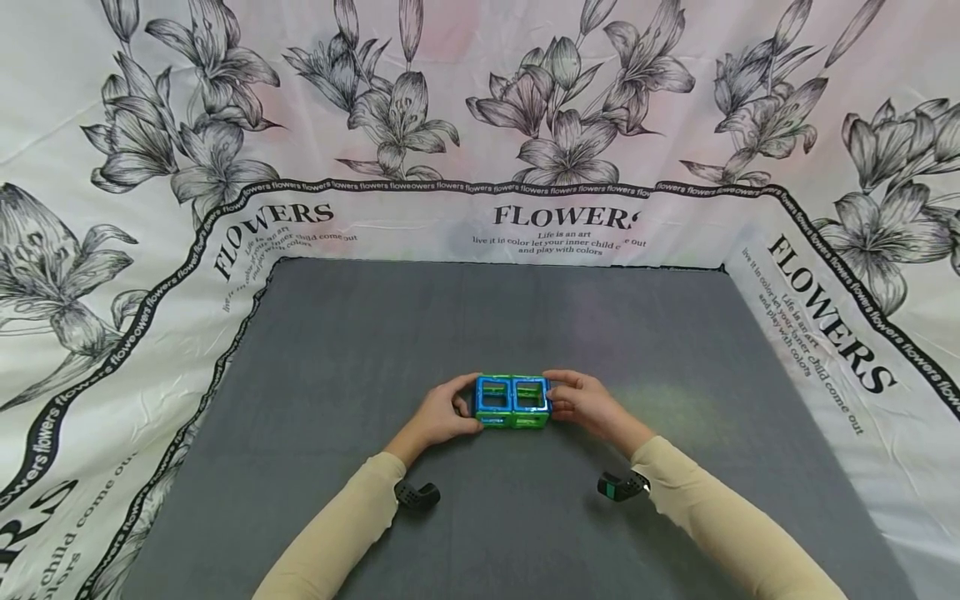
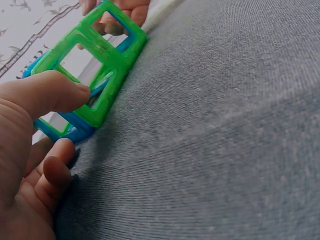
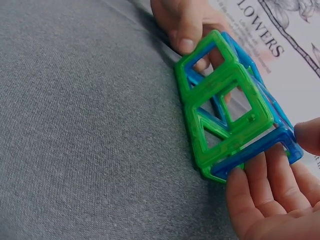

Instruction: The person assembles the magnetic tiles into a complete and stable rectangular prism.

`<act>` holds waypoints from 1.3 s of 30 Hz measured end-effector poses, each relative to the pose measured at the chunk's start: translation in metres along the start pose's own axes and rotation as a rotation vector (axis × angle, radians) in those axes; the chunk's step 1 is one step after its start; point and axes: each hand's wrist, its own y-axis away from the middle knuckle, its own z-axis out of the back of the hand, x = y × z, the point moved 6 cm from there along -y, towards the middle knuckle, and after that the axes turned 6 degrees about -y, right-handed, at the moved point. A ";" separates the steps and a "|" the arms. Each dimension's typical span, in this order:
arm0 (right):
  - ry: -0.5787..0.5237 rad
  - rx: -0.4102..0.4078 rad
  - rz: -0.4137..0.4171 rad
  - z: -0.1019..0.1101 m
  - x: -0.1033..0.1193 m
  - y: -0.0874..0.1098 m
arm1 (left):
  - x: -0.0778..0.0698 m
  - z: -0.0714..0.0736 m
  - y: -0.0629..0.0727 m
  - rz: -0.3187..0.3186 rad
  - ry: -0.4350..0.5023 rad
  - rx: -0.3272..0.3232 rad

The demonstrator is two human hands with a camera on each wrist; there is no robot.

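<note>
A box of see-through magnetic tiles (image 1: 513,402), two squares long, sits on the grey cloth between both hands. Blue square frames form its top, and green ones face the person. My left hand (image 1: 442,412) grips the left end; in the left wrist view its thumb (image 2: 65,92) lies across a green front tile, other fingers curled below and behind. At the opposite end, my right hand (image 1: 592,406) holds the blue end tile (image 3: 257,149), with fingertips against it and the thumb at its upper corner. Open frames show more tile edges inside.
Grey cloth (image 1: 375,333) covers the work surface. White fabric walls (image 1: 420,229) printed with flowers and lettering rise at the back and both sides. A dark wrist band (image 1: 417,495) sits at the left wrist, another band (image 1: 622,486) at the right.
</note>
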 end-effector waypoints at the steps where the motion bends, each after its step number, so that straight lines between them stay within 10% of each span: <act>1: -0.007 0.009 0.000 -0.001 -0.001 0.000 | 0.000 0.000 0.000 -0.001 0.001 0.004; 11: -0.051 0.013 0.009 -0.002 -0.002 0.001 | -0.001 0.003 0.002 0.077 0.194 0.056; 19: -0.067 -0.003 0.005 -0.005 -0.003 0.001 | -0.054 0.025 0.009 0.045 0.132 -0.268; 27: -0.042 -0.068 0.006 -0.005 -0.006 0.002 | -0.087 0.004 -0.014 0.251 -0.072 0.068; 39: -0.063 -0.082 0.018 -0.004 -0.009 0.005 | -0.084 -0.009 -0.028 0.324 -0.105 0.126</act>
